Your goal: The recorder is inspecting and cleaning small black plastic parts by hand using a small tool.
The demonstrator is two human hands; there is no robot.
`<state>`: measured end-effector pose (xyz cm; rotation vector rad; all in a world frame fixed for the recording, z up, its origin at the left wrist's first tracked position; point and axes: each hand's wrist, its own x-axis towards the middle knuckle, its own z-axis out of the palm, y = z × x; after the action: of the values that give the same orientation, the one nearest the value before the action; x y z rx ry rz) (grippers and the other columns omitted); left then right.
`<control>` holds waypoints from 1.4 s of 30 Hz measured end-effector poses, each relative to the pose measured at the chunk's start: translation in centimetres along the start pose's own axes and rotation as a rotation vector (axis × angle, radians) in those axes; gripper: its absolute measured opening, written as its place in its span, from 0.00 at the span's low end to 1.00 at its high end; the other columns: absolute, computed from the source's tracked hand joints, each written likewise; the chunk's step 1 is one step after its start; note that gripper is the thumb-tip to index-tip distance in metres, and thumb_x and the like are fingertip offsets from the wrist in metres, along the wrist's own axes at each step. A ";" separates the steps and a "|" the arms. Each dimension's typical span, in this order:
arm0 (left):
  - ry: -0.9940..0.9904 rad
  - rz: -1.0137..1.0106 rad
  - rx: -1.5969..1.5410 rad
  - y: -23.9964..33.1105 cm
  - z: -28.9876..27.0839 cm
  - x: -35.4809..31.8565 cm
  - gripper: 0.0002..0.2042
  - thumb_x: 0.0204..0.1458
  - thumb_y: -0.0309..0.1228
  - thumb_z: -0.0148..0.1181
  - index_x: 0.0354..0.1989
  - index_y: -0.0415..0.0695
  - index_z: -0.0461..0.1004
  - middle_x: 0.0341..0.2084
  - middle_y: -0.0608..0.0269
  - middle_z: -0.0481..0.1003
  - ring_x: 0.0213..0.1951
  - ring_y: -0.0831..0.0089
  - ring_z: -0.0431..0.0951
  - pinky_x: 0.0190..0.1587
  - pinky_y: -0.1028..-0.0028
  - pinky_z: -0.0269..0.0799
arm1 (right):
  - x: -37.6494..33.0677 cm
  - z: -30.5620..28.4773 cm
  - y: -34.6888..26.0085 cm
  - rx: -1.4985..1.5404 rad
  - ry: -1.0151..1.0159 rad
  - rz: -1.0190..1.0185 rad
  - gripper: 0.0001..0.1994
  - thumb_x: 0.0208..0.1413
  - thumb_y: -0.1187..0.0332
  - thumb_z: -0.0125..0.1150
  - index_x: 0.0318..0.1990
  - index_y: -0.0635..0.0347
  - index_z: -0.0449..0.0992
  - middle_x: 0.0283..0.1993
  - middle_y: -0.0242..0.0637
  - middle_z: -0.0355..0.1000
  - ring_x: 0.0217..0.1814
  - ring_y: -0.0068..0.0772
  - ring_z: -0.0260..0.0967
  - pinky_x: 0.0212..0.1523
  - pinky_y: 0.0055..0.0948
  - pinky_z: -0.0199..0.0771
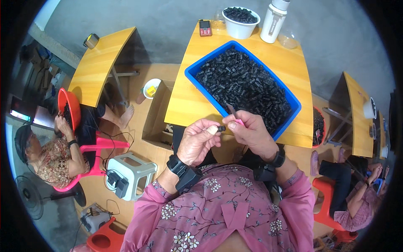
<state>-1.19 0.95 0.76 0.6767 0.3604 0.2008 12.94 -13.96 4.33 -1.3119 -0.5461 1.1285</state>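
My left hand (197,140) is closed, pinching a small black plastic part (221,128) between thumb and fingers. A pale cover wraps the tip of that thumb. Just to its right, my right hand (252,131) grips a small knife (231,109) with a pink handle, its narrow blade pointing up and away from me. Both hands are close together at the near edge of a blue tub (199,89). Heaped in the tub are many small black plastic parts (245,80), much like the one in my left hand.
The tub stands on a yellow wooden table (178,110). Behind it are a white bowl (241,29) of black parts, a white bottle (273,23) and a red phone (205,28). A cardboard box (157,122) sits left below. Seated people work on both sides.
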 end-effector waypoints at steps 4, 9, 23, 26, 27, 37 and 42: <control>0.006 -0.014 0.011 0.0 -0.1 0.0 0.05 0.60 0.26 0.57 0.41 0.38 0.74 0.29 0.59 0.77 0.28 0.72 0.77 0.33 0.71 0.77 | -0.2 0.7 -0.6 -0.184 0.036 -0.229 0.10 0.59 0.71 0.62 0.46 0.64 0.77 0.31 0.25 0.73 0.33 0.12 0.66 0.36 0.17 0.69; -0.004 -0.010 -0.002 -0.1 -0.2 0.0 0.04 0.60 0.26 0.57 0.40 0.38 0.73 0.28 0.59 0.76 0.27 0.71 0.77 0.32 0.71 0.77 | 0.0 0.7 -0.3 -0.427 0.030 -0.305 0.11 0.56 0.72 0.64 0.46 0.65 0.76 0.33 0.29 0.75 0.36 0.13 0.67 0.38 0.18 0.70; -0.053 -0.059 -0.051 0.3 0.3 -0.5 0.03 0.60 0.24 0.55 0.40 0.39 0.73 0.32 0.57 0.78 0.32 0.69 0.79 0.36 0.68 0.77 | -0.1 -0.1 -0.4 -0.339 0.008 -0.227 0.09 0.55 0.71 0.65 0.41 0.64 0.77 0.32 0.26 0.73 0.34 0.12 0.66 0.36 0.17 0.68; -0.065 0.009 -0.010 0.1 0.3 -0.5 0.04 0.60 0.23 0.55 0.41 0.39 0.73 0.33 0.57 0.78 0.33 0.69 0.79 0.37 0.68 0.78 | -0.1 0.2 -0.3 -0.362 0.049 -0.262 0.08 0.55 0.72 0.65 0.40 0.62 0.77 0.32 0.26 0.73 0.34 0.12 0.66 0.36 0.16 0.67; -0.057 0.037 0.027 0.1 0.3 -0.5 0.04 0.60 0.23 0.54 0.41 0.38 0.73 0.34 0.57 0.78 0.33 0.69 0.79 0.38 0.68 0.78 | -0.2 0.3 -0.2 -0.362 0.049 -0.262 0.08 0.55 0.72 0.65 0.40 0.62 0.77 0.32 0.26 0.73 0.34 0.12 0.66 0.36 0.16 0.67; -0.136 -0.145 -0.118 0.4 0.0 -0.9 0.06 0.62 0.27 0.53 0.43 0.39 0.73 0.35 0.55 0.77 0.34 0.67 0.79 0.39 0.68 0.78 | -0.1 0.2 -0.1 -0.313 0.036 -0.302 0.07 0.56 0.72 0.65 0.39 0.64 0.78 0.32 0.30 0.77 0.35 0.13 0.71 0.38 0.19 0.72; -0.171 -0.222 -0.233 0.2 -0.5 -0.9 0.06 0.61 0.27 0.54 0.43 0.41 0.73 0.35 0.55 0.77 0.35 0.67 0.78 0.40 0.68 0.75 | -0.3 0.2 -0.1 -0.290 -0.002 -0.287 0.07 0.56 0.77 0.64 0.41 0.63 0.79 0.35 0.27 0.76 0.38 0.13 0.70 0.40 0.17 0.69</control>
<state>-2.18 1.11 0.71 0.4163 0.2403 -0.0271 12.67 -14.10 4.57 -1.4244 -0.8945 0.8346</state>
